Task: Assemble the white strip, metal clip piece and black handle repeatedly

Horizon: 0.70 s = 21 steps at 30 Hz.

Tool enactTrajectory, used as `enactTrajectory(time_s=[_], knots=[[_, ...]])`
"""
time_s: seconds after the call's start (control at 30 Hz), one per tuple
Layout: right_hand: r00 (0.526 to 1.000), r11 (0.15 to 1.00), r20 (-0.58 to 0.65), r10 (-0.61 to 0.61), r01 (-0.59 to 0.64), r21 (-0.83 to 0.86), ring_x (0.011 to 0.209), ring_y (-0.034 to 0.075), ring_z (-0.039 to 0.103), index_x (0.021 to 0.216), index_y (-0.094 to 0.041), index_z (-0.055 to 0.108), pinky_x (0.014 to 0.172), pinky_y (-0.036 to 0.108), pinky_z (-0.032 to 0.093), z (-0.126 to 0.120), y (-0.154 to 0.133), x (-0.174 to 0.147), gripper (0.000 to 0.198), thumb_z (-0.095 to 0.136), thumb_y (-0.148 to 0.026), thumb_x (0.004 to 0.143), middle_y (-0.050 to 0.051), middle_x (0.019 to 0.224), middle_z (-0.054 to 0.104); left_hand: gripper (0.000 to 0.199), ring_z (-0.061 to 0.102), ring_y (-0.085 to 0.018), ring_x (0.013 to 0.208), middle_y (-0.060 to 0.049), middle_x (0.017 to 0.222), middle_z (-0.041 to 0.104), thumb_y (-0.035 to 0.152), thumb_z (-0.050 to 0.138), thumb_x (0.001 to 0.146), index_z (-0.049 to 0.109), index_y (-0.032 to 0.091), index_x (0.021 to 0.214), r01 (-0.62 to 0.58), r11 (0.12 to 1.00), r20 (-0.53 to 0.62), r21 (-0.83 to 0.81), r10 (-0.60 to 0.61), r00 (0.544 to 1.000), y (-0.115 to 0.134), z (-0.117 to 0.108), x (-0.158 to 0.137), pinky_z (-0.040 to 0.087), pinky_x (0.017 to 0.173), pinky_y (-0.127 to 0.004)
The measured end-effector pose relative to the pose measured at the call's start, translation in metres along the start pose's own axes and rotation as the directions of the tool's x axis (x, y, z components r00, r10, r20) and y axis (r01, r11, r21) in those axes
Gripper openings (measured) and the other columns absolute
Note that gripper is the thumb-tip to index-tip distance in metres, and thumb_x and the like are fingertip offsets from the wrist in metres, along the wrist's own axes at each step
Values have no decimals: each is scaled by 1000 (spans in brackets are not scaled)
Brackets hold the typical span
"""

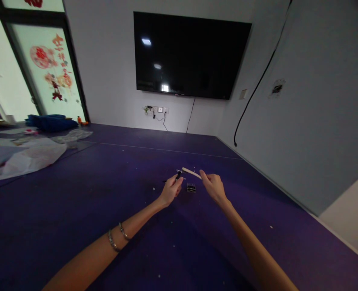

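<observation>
Both forearms reach out; right hand point(212, 186) grips a pale flat stick point(191, 172).

On the worktop point(76, 210), a small box point(191, 187) lies between the 2 hands; plastic sheets point(24, 155) lie far left, a screen point(191, 54) hangs on the wall behind.

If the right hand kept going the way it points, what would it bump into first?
The right hand holds a pale wooden stick that points left, toward the left hand. Going straight on, it would probably first meet the small dark piece that the left hand pinches, though depth is hard to judge.
</observation>
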State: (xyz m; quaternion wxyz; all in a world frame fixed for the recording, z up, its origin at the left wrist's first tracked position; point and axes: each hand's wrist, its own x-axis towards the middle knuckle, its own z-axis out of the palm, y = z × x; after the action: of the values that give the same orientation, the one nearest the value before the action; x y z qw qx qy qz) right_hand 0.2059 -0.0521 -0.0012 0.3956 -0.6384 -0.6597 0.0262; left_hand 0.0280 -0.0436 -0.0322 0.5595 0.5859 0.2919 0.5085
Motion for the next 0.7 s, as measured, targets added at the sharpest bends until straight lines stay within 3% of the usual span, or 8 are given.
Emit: enactTrajectory(time_s=[0.23, 0.43, 0.7], knots=[[998, 999, -43, -37, 38, 27, 38, 9, 31, 38, -19, 31, 43, 25, 16, 8, 13, -1, 57, 32, -54, 82, -1, 39, 32, 36, 21, -2, 33, 11, 46, 26, 46, 54, 77, 32, 20, 66, -23, 995, 97, -100, 32, 995, 4, 0, -1, 14, 31, -14], [986, 996, -144, -81, 85, 17, 40, 10, 35, 39, -17, 39, 45, 25, 17, 3, 4, -4, 57, 32, -53, 84, 1, 39, 38, 35, 15, -2, 29, 11, 38, 23, 43, 52, 79, 33, 19, 62, 213, 949, 342, -232, -125, 931, 6, 2, -2, 13, 27, -13], [974, 997, -217, -72, 64, -46, 38, 10, 37, 39, -17, 42, 45, 26, 17, 10, 12, -5, 57, 32, -49, 85, 2, 39, 43, 29, 10, -4, 30, 10, 39, 23, 38, 43, 84, 36, 19, 64, 437, 801, 548, -409, -168, 820, 15, 1, -3, 15, 25, -13]])
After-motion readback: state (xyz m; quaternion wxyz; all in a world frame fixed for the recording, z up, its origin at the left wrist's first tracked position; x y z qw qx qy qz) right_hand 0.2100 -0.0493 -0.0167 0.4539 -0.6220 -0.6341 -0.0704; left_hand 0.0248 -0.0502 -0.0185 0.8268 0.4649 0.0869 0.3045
